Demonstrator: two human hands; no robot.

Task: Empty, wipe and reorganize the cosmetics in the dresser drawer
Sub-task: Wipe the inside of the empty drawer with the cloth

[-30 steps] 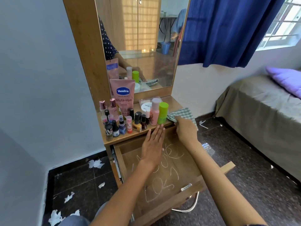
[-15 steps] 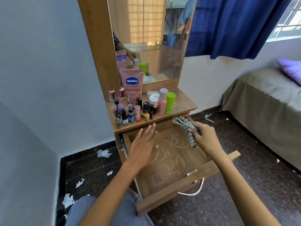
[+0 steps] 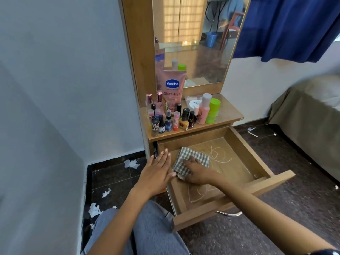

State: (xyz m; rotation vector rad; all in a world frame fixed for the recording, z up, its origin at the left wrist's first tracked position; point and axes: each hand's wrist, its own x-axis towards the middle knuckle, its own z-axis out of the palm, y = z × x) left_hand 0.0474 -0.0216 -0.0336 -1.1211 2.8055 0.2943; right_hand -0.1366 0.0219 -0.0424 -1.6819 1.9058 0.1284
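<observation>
Drawer (image 3: 261, 173) was pulled fully out of the dresser (image 3: 226, 115), front panel toward the camera, metal handle (image 3: 230, 214) just visible under the front edge. White scribbled marks (image 3: 219, 155) showed on the drawer floor, some at the back right, some near the front.

Right hand (image 3: 197, 173) was inside the drawer at its left rear, palm down, fingers laid fairly flat over a checked cloth (image 3: 187, 161) and pressing it to the drawer floor. Cloth was bunched, grey and white check, lying in the left back part of the drawer, partly under the hand. Could not tell if the thumb was curled round the cloth edge.

Left hand (image 3: 156, 172) lay flat with fingers straight and close together, resting on the drawer's left side wall, fingertips pointing toward the dresser, thumb touching the cloth's near corner. It held nothing.

Cosmetics stood on the dresser top, not in the drawer: pink Vaseline tube (image 3: 172, 89) upright against the mirror (image 3: 193, 43), a cluster of small bottles (image 3: 169, 120) in front of it at the left, a pink bottle (image 3: 204, 109) and a green bottle (image 3: 212, 111) side by side to the right, a round white tub (image 3: 194, 104) behind them.

Torn white paper bits (image 3: 131, 163) lay on the dark floor left of the dresser. Bed (image 3: 309, 115) at right, blue curtain (image 3: 294, 26) above it. Person's jeans-clad knee (image 3: 156, 230) at the bottom.
</observation>
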